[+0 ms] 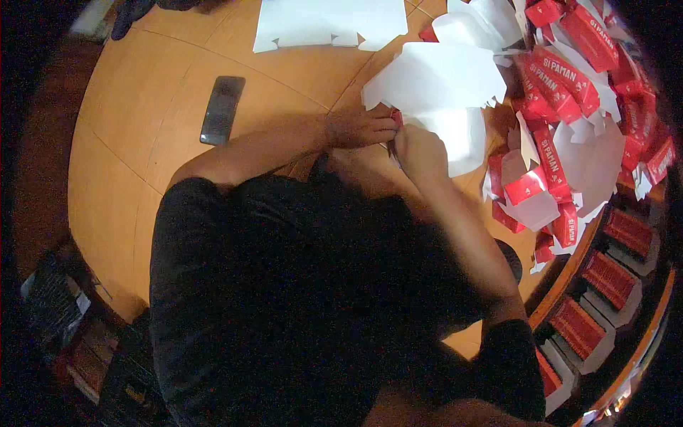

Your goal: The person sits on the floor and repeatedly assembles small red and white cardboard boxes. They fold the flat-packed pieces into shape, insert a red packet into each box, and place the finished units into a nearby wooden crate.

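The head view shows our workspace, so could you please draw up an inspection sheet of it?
Surface: tan surface with visible joint lines.
Work items: part-folded white carton, opened out.
Clutter: dark phone at left; white sheet at top; heap of red-and-white cartons at right.
Hands: left hand and right hand close together at the white carton's near-left edge; what the fingers grip is partly hidden.
Cables: nothing seen.
Surroundings: row of red stacks lower right; dark items lower left, too dim to identify.
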The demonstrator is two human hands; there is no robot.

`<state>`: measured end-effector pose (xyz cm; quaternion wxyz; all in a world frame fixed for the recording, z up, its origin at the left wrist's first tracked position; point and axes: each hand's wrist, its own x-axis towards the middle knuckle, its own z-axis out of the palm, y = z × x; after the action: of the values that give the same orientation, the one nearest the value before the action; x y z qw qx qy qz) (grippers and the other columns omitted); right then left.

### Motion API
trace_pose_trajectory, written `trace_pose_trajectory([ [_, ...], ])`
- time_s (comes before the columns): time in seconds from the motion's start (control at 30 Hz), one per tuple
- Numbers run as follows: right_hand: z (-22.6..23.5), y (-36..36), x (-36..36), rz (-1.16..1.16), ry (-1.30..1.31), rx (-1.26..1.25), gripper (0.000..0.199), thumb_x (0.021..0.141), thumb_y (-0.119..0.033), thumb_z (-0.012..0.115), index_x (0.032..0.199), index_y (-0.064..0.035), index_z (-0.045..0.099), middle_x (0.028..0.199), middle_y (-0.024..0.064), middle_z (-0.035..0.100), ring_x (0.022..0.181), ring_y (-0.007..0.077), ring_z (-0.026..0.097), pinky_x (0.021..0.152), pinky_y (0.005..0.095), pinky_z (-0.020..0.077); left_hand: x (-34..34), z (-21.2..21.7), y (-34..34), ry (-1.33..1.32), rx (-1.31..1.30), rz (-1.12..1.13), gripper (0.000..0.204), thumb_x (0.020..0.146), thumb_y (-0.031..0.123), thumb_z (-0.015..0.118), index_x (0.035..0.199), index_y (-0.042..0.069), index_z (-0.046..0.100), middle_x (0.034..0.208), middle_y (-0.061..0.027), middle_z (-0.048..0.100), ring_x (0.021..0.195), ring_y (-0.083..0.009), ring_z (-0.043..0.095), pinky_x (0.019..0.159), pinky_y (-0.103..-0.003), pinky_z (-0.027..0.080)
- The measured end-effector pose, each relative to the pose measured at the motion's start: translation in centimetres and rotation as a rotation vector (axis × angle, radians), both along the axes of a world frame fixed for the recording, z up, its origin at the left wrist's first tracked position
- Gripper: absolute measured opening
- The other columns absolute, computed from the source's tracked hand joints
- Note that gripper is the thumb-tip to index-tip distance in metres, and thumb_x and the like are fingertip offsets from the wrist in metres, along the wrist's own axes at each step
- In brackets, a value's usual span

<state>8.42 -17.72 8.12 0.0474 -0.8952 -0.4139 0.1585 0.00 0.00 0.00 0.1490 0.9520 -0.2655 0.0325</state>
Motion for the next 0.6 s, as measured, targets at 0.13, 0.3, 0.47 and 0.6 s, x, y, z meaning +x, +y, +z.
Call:
trace_pose_trajectory([
  [0.13, 4.0, -0.6, -0.2, -0.179, 0.081, 0.236, 0.038, 0.096, -0.037, 0.052, 0.090, -0.0027, 0.067, 0.081, 0.0219, 0.067, 0.078, 0.0386, 0.067, 0.070, 0.0446, 0.0534, -1.5, -0.5, 0.8, -0.327, -0.100, -0.012, 0.024, 0.086, 0.018, 0.058, 0.110, 0.012, 0.060, 0.125, -0.0034, 0.058, 0.120, -0.0205, 0.055, 0.089, -0.036, 0.053],
  [0.3, 1.1, -7.4, 8.6, -0.431, -0.400, 0.623, 0.041, 0.097, -0.034, 0.052, 0.100, 0.0038, 0.066, 0.097, 0.0242, 0.067, 0.100, 0.0370, 0.064, 0.084, 0.0420, 0.0491, -1.4, 5.0, 1.6, -0.074, -0.338, 0.192, 0.026, 0.093, 0.022, 0.055, 0.116, 0.010, 0.062, 0.124, -0.0095, 0.062, 0.114, -0.0253, 0.060, 0.090, -0.038, 0.052],
  [0.47, -0.5, -9.4, 9.7, -0.576, 0.211, 0.542, 0.047, 0.100, -0.039, 0.041, 0.108, 0.0010, 0.064, 0.103, 0.0293, 0.065, 0.102, 0.0455, 0.061, 0.090, 0.0473, 0.0461, 0.7, 9.8, -0.5, 0.599, -0.732, 0.800, 0.047, 0.099, 0.041, 0.047, 0.120, 0.001, 0.059, 0.120, -0.0193, 0.064, 0.110, -0.0378, 0.061, 0.098, -0.043, 0.046],
  [0.6, -2.3, -7.5, 10.2, -0.460, 0.219, 0.534, 0.047, 0.100, -0.038, 0.036, 0.106, -0.0012, 0.064, 0.106, 0.0284, 0.063, 0.103, 0.0462, 0.060, 0.089, 0.0486, 0.0466, 3.8, 6.7, -2.2, 0.441, -0.620, 1.089, 0.062, 0.100, 0.050, 0.036, 0.119, -0.006, 0.056, 0.119, -0.0297, 0.061, 0.112, -0.0450, 0.058, 0.098, -0.049, 0.044],
])
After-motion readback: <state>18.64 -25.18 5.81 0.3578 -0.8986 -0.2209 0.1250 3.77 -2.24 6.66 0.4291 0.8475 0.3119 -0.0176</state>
